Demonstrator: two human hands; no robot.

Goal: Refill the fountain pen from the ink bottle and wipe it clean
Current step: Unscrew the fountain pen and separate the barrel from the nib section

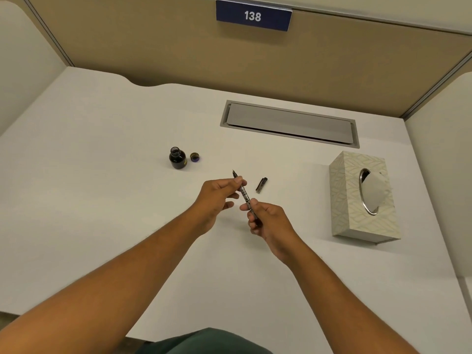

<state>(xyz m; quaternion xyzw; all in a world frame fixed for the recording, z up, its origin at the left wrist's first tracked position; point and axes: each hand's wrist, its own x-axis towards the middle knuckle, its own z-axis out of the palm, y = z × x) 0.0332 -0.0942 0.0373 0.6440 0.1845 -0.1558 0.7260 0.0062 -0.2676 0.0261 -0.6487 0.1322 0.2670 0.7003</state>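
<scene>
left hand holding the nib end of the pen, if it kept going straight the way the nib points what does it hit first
Following the nib up and slightly left, the left hand with the pen meets only bare desk first. The ink bottle and its cap sit left of that line, though depth is hard to judge.

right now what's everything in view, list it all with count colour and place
ink bottle: 1, dark, open, left of centre on desk
bottle cap: 1, dark, just right of bottle
fountain pen: 1, dark with silver, held above desk, nib away from the person
pen cap: 1, dark, lying right of pen
tissue box: 1, pale patterned, right side
cable hatch: 1, grey, rear of desk
number sign: 1, blue, reads 138, on partition
desk: 1, white
left hand: grips pen near nib
right hand: grips pen's rear end
</scene>
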